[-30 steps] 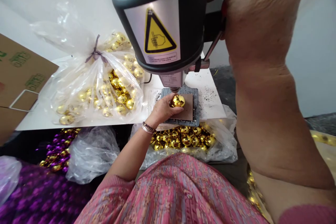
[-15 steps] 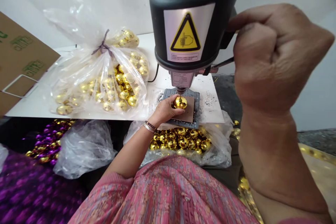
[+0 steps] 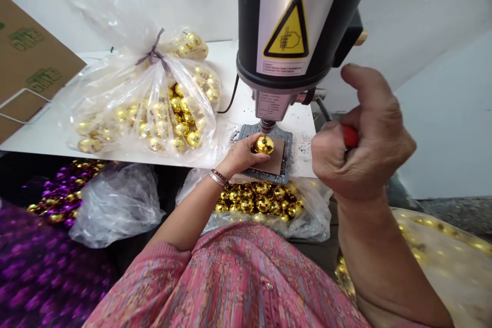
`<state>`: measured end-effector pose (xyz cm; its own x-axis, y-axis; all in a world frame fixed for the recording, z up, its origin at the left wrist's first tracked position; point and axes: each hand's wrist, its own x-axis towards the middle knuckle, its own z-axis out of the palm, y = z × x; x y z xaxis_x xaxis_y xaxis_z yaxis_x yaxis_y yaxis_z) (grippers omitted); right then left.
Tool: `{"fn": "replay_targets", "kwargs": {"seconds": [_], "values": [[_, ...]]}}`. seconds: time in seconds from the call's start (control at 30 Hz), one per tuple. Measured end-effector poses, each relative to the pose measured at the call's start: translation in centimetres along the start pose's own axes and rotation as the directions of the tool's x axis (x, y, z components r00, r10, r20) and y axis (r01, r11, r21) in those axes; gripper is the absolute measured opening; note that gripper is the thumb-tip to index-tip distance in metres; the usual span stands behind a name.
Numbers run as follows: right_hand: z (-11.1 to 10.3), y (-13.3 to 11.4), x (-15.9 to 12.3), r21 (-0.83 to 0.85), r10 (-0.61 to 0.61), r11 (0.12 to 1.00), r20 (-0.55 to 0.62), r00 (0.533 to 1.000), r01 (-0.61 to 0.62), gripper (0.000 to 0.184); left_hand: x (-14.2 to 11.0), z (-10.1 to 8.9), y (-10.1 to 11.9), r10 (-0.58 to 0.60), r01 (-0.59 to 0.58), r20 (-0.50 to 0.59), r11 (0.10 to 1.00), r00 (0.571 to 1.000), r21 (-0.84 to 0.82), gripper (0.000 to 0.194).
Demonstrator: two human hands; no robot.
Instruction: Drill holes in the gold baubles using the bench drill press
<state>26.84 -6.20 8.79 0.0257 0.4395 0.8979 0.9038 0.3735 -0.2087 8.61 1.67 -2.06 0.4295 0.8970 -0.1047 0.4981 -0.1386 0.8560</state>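
My left hand point(image 3: 246, 155) grips a shiny gold faceted ball point(image 3: 264, 145) between thumb and fingers. It steadies the ball on a brown square board point(image 3: 273, 163) over the grey base plate point(image 3: 286, 171) of a black drill press point(image 3: 295, 20). Directly above, the chuck point(image 3: 267, 125) points its thin bit down at the ball's top; whether the bit is inside it I cannot tell. My right hand point(image 3: 361, 138) is wrapped round the red-knobbed lever point(image 3: 349, 137) at the press's right side, index finger raised off it.
On the white table point(image 3: 225, 128) a tied clear bag point(image 3: 154, 107) of gold balls stands left of the press. Below the table edge lies an open bag of gold balls point(image 3: 261, 200). Purple and gold balls point(image 3: 63, 192) and a cardboard box point(image 3: 34, 66) are at left. Dark shavings surround the base plate.
My right hand has come down and inward with the lever, its red knob now showing. My left hand still holds the ball under the bit. The camera view has shifted slightly.
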Motion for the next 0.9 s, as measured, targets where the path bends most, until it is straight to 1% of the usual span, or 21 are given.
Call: {"fn": "replay_targets", "kwargs": {"seconds": [0.1,0.2,0.37,0.63,0.77,0.83,0.9], "values": [[0.6,0.4,-0.3,0.017,-0.077,0.997,-0.064,0.995,0.078,0.06,-0.1,-0.2,0.3,0.0,0.0,0.004,1.0,1.0,0.018,0.062],[0.9,0.8,-0.7,-0.013,-0.141,0.99,-0.102,0.985,0.14,0.062,-0.2,-0.3,0.5,0.012,-0.013,0.007,1.0,1.0,0.024,0.061],[0.9,0.8,-1.1,-0.048,-0.159,0.987,-0.118,0.98,0.155,0.059,-0.1,0.0,0.0,0.014,-0.014,-0.002,1.0,1.0,0.006,0.058],[2.0,0.8,-2.0,-0.067,-0.202,0.979,-0.209,0.957,0.192,0.052,-0.1,0.1,-0.2,0.045,-0.044,-0.016,0.999,0.999,0.019,0.052],[2.3,1.1,-2.9,-0.062,-0.246,0.969,-0.202,0.948,0.238,0.049,-0.2,0.0,-0.1,0.034,-0.034,-0.007,0.999,0.999,0.002,0.052],[2.1,1.0,-2.4,-0.055,-0.234,0.972,-0.199,0.952,0.228,0.044,-0.2,0.1,-0.3,0.037,-0.037,-0.01,0.999,0.999,0.002,0.054],[1.6,0.7,-0.9,-0.049,-0.182,0.983,-0.188,0.965,0.176,0.039,-0.1,0.3,-0.6,0.036,-0.036,-0.026,0.999,0.999,-0.004,0.058]]}}
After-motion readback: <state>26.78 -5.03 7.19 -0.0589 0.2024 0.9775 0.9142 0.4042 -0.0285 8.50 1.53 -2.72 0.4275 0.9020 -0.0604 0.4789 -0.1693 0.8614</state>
